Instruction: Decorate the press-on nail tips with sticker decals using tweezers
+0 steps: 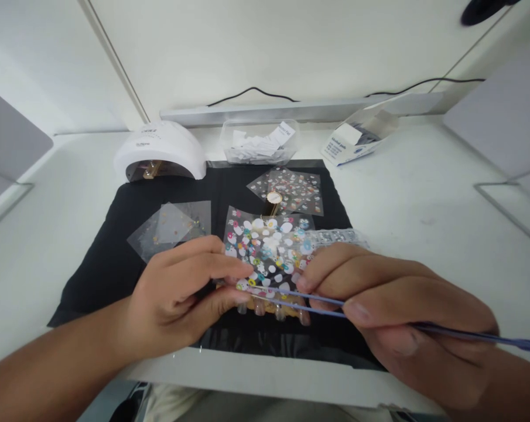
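My left hand (183, 296) pinches the lower left edge of a clear sticker sheet (267, 249) covered in small coloured and white stickers. My right hand (394, 305) is closed around thin blue tweezers (308, 302), whose tips reach left to the sheet's lower edge near my left fingertips. Under the sheet lies a strip of clear false nail tips (273, 309) on the black mat (115, 246). Both hands hover over the mat's front part.
On the mat lie two more sticker sheets (172, 228) (291, 187) and a small gold-capped bottle (273, 202). Behind stand a white nail lamp (161, 152), a clear tub of paper pads (258, 143) and an open white box (356, 138). Cables run along the back wall.
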A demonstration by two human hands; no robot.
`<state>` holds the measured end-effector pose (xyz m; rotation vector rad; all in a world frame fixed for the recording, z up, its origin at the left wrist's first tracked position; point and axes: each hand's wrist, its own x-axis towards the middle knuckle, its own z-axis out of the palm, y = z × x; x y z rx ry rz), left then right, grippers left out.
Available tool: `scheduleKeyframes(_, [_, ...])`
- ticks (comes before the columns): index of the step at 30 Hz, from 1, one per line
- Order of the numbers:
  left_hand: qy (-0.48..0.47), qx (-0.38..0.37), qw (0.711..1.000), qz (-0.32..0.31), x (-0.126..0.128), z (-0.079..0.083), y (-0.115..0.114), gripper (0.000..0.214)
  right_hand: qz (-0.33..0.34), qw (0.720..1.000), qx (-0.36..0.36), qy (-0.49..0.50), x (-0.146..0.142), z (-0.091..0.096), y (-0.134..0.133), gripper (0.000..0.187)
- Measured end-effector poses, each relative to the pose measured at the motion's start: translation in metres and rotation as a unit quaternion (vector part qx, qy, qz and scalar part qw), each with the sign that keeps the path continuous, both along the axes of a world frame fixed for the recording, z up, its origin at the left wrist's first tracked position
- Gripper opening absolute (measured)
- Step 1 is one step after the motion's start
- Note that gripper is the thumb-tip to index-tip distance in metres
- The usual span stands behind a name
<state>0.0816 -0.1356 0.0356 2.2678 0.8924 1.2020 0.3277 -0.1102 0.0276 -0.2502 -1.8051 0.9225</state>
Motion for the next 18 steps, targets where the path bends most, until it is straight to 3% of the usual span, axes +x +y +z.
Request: scheduleKeyframes(18, [-0.025, -0.030, 0.999, -0.008, 0.0002, 0.0000, -0.0034, 0.022, 0.002, 0.998, -0.056, 0.031, 0.0031, -0.0025, -0.0072, 0.023])
